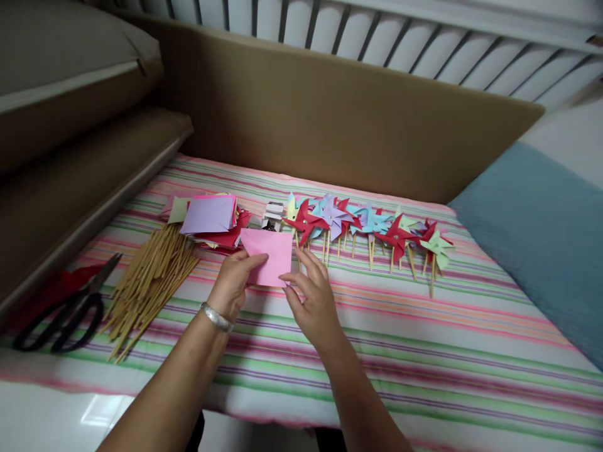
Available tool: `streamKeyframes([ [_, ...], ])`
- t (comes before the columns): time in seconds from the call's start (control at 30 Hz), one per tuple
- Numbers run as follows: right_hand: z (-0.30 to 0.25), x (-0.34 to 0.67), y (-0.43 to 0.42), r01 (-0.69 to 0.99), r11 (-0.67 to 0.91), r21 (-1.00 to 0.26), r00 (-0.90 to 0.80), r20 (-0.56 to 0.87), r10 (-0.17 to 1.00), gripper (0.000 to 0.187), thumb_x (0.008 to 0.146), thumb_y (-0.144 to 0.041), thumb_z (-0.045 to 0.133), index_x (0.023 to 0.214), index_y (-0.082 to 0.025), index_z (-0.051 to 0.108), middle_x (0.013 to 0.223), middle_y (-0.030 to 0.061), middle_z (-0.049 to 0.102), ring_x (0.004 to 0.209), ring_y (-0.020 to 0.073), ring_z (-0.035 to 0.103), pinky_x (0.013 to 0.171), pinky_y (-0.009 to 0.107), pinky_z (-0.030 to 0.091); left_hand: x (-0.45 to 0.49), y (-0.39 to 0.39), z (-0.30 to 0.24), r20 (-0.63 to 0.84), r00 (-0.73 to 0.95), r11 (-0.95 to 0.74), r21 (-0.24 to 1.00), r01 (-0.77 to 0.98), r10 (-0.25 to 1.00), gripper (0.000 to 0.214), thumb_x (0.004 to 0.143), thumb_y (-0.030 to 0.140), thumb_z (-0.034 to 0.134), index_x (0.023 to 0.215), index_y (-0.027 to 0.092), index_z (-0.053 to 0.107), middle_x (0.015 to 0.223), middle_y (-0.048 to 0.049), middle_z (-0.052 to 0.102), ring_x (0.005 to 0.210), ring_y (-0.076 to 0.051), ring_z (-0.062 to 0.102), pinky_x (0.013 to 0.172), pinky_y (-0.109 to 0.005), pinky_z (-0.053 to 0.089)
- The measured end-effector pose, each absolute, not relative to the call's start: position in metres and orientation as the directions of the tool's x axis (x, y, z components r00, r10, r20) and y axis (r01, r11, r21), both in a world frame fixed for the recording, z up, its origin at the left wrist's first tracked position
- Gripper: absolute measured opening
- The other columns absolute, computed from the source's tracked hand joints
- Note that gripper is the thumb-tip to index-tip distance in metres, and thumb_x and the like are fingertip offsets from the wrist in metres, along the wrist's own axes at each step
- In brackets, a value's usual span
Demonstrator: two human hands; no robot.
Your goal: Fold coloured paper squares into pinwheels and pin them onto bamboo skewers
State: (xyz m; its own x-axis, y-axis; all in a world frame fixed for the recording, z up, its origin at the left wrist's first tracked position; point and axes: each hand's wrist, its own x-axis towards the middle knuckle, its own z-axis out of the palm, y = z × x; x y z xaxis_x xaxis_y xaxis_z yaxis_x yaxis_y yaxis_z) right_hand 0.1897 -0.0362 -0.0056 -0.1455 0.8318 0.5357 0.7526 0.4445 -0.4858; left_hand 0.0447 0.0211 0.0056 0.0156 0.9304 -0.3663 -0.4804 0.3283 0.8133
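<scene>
A pink paper square [268, 254] is held above the striped cloth between both hands. My left hand [233, 282], with a silver bangle on the wrist, pinches its lower left edge. My right hand [313, 295] grips its lower right corner with thumb and fingers. Just behind the sheet lies a stack of coloured paper squares [210, 216], purple on top. To the right a row of finished paper pinwheels [367, 229] on wooden sticks lies on the cloth.
A pile of wooden sticks [151, 279] lies left of my hands, black scissors [66, 311] further left. A small black-and-white stapler-like object [272, 215] sits behind the sheet. The striped cloth [424, 339] covers the surface; a blue cushion [541, 232] is at right, a brown backrest [330, 113] behind.
</scene>
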Motion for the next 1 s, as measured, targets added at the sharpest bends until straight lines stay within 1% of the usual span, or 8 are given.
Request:
streamKeyframes([
  [0.07,-0.004,0.190,-0.036,0.755,0.439,-0.487,-0.132,0.542,0.830,0.018,0.081,-0.013,0.051,0.086,-0.023,0.064,0.134,0.0078,0.046,0.132,0.0252,0.031,0.103,0.049,0.033,0.046,0.021,0.004,-0.359,0.014,0.324,0.824,-0.464,0.933,0.029,0.047,0.019,0.079,0.073,0.011,0.071,0.068,-0.0060,0.072,0.060,-0.016,0.063,0.061,-0.026,0.048],
  [0.17,-0.002,0.190,-0.037,0.754,0.424,-0.502,-0.112,0.537,0.836,0.014,0.080,-0.016,0.054,0.083,-0.023,0.065,0.134,0.0077,0.047,0.131,0.0259,0.032,0.103,0.049,0.033,0.048,0.020,0.001,-0.347,0.008,0.318,0.849,-0.422,0.938,0.030,0.048,0.021,0.079,0.074,0.011,0.072,0.068,-0.0067,0.071,0.059,-0.016,0.062,0.061,-0.027,0.047],
  [0.27,0.000,0.191,-0.038,0.744,0.374,-0.553,-0.048,0.514,0.856,0.011,0.079,-0.019,0.056,0.080,-0.024,0.066,0.135,0.0072,0.046,0.130,0.0272,0.033,0.102,0.051,0.032,0.052,0.017,-0.003,-0.337,0.018,0.320,0.873,-0.367,0.941,0.028,0.048,0.023,0.079,0.072,0.011,0.072,0.065,-0.0058,0.070,0.056,-0.016,0.060,0.058,-0.027,0.045],
  [0.43,-0.001,0.195,-0.036,0.728,0.299,-0.617,0.056,0.488,0.871,0.009,0.078,-0.021,0.059,0.077,-0.024,0.067,0.136,0.0058,0.046,0.131,0.0275,0.031,0.104,0.052,0.029,0.062,0.011,-0.006,-0.311,0.103,0.327,0.901,-0.286,0.945,0.022,0.049,0.024,0.079,0.064,0.011,0.071,0.055,-0.0025,0.065,0.051,-0.013,0.056,0.053,-0.024,0.040],
  [0.6,-0.001,0.198,-0.035,0.730,0.257,-0.633,0.076,0.448,0.891,0.008,0.079,-0.023,0.058,0.074,-0.022,0.066,0.137,0.0073,0.045,0.132,0.0268,0.030,0.105,0.050,0.029,0.064,0.009,-0.007,-0.300,0.188,0.338,0.915,-0.221,0.935,0.019,0.050,0.023,0.077,0.064,0.012,0.072,0.056,-0.0025,0.064,0.048,-0.011,0.052,0.050,-0.022,0.037],
  [0.83,0.000,0.198,-0.034,0.722,0.241,-0.648,0.080,0.424,0.902,0.008,0.078,-0.022,0.058,0.073,-0.022,0.064,0.135,0.0085,0.047,0.130,0.0271,0.032,0.103,0.051,0.030,0.064,0.008,-0.003,-0.324,0.222,0.366,0.912,-0.184,0.920,0.015,0.050,0.021,0.076,0.062,0.013,0.072,0.053,-0.0009,0.063,0.047,-0.010,0.049,0.050,-0.021,0.036],
  [1.0,0.001,0.199,-0.033,0.714,0.221,-0.664,0.077,0.389,0.918,0.007,0.077,-0.021,0.060,0.072,-0.021,0.065,0.133,0.0102,0.050,0.129,0.0267,0.035,0.104,0.049,0.029,0.061,0.009,-0.004,-0.349,0.268,0.398,0.904,-0.158,0.898,0.013,0.051,0.021,0.074,0.061,0.013,0.071,0.054,-0.0026,0.064,0.048,-0.011,0.051,0.051,-0.022,0.036],
])
